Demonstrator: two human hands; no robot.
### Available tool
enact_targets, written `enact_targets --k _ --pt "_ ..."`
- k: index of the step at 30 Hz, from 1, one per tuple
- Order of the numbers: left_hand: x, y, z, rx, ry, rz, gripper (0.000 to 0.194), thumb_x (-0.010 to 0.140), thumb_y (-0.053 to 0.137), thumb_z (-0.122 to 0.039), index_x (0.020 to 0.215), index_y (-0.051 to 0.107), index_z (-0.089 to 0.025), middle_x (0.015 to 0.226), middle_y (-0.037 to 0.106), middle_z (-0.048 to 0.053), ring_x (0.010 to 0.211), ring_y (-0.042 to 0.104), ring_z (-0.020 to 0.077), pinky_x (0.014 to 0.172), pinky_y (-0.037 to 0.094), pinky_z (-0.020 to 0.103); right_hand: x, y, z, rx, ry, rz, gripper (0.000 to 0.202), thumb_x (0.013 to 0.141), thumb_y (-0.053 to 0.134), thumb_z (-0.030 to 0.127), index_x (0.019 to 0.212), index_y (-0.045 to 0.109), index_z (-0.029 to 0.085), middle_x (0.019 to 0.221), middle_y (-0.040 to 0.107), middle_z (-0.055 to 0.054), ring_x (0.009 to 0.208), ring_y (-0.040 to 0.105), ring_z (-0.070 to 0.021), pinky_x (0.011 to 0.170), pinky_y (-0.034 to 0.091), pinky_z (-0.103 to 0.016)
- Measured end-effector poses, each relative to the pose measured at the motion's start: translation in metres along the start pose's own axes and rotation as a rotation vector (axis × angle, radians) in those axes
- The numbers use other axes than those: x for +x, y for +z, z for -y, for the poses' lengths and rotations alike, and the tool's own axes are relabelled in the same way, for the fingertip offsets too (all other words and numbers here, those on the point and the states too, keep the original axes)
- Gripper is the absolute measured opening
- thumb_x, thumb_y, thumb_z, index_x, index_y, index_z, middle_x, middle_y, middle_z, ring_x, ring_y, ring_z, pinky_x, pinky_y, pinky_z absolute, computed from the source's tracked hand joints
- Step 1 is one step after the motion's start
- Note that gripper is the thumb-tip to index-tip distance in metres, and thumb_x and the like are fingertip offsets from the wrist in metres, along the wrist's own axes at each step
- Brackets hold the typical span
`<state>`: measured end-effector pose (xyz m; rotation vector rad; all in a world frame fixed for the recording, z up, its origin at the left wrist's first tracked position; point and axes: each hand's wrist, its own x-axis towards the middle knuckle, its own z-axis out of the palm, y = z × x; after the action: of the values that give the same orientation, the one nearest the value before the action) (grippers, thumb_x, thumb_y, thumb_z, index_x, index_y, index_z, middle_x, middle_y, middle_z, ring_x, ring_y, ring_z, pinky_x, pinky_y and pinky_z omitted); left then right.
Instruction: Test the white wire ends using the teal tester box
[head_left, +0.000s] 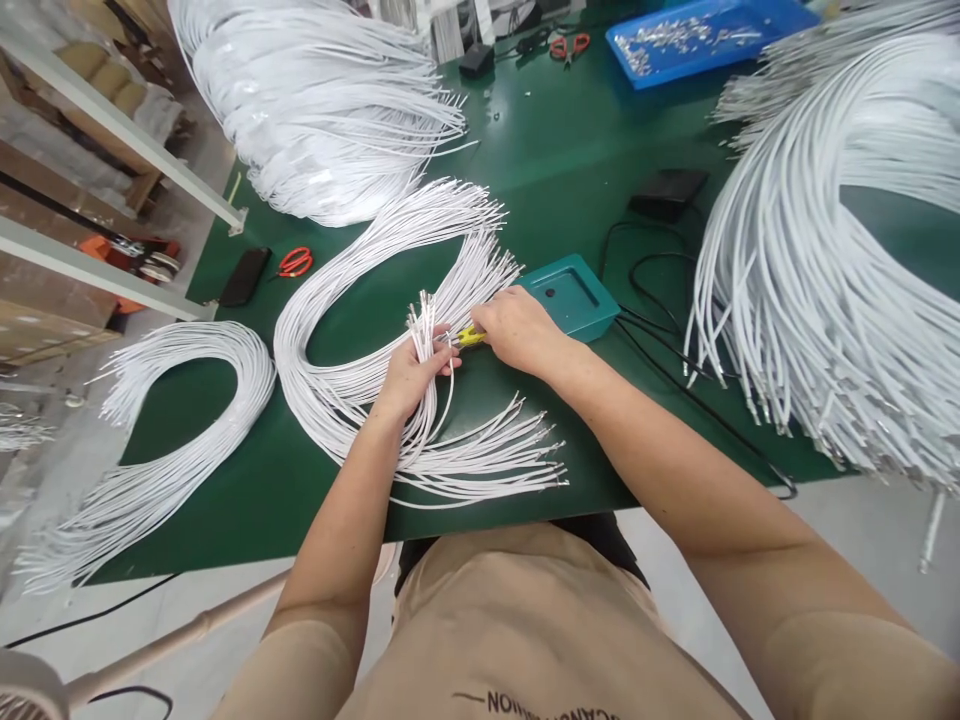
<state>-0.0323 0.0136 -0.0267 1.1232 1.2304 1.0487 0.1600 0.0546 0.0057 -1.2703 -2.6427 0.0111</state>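
My left hand (411, 378) is closed around a small bunch of white cables (424, 335), their metal-tipped ends standing up above the fingers. In my right hand (517, 325) is a small hand tool with yellow handles (471, 336), which looks like pliers or cutters. Its metal nose meets the end of one cable at my left fingertips. Beneath both hands lies a large looped bundle of white cables (296, 340), with loose ends fanned out toward the table's front edge. A teal box with a recessed top (571, 297) sits just beyond my right hand.
Big white cable heaps lie at the back left (330, 110) and right (795, 250); a smaller coil (247, 385) lies left. Red-handled scissors (295, 262) rest by a black object (245, 277). A blue tray (705, 40) holds small metal parts. Black cords (660, 345) trail rightward.
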Motion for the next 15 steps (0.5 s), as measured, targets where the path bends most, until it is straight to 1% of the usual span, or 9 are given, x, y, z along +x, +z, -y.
enact_targets --k 5,10,15 --pt "-0.0002 0.0014 -0.0002 0.042 -0.017 -0.028 0.059 0.067 0.080 -0.034 0.117 0.059 -0.010 0.079 0.068 0.004 0.071 0.069 0.0158 0.066 0.053 0.025 0.0002 -0.0033 0.0024 -0.003 0.007 -0.008 0.023 0.084 0.049 0.008 0.097 0.068 0.012 0.086 0.071 -0.013 0.088 0.060 -0.0270 0.076 0.032 -0.036" --pt "-0.0019 0.0032 -0.0024 0.085 -0.041 -0.069 0.054 0.068 0.078 -0.028 0.115 0.060 -0.008 0.079 0.070 0.005 0.070 0.070 0.0158 0.066 0.055 0.025 -0.0002 -0.0062 0.0045 -0.016 0.044 0.004 0.024 0.084 0.048 0.007 0.095 0.069 0.013 0.081 0.069 -0.013 0.089 0.059 -0.0264 0.076 0.033 -0.036" --pt "-0.0005 0.0043 -0.0019 0.130 -0.048 -0.095 0.050 0.067 0.079 -0.025 0.112 0.063 -0.009 0.078 0.071 0.005 0.068 0.070 0.0160 0.066 0.056 0.026 0.0011 -0.0058 0.0050 -0.006 0.068 0.015 0.024 0.085 0.048 0.008 0.095 0.069 0.013 0.083 0.069 -0.013 0.091 0.058 -0.0263 0.078 0.036 -0.036"
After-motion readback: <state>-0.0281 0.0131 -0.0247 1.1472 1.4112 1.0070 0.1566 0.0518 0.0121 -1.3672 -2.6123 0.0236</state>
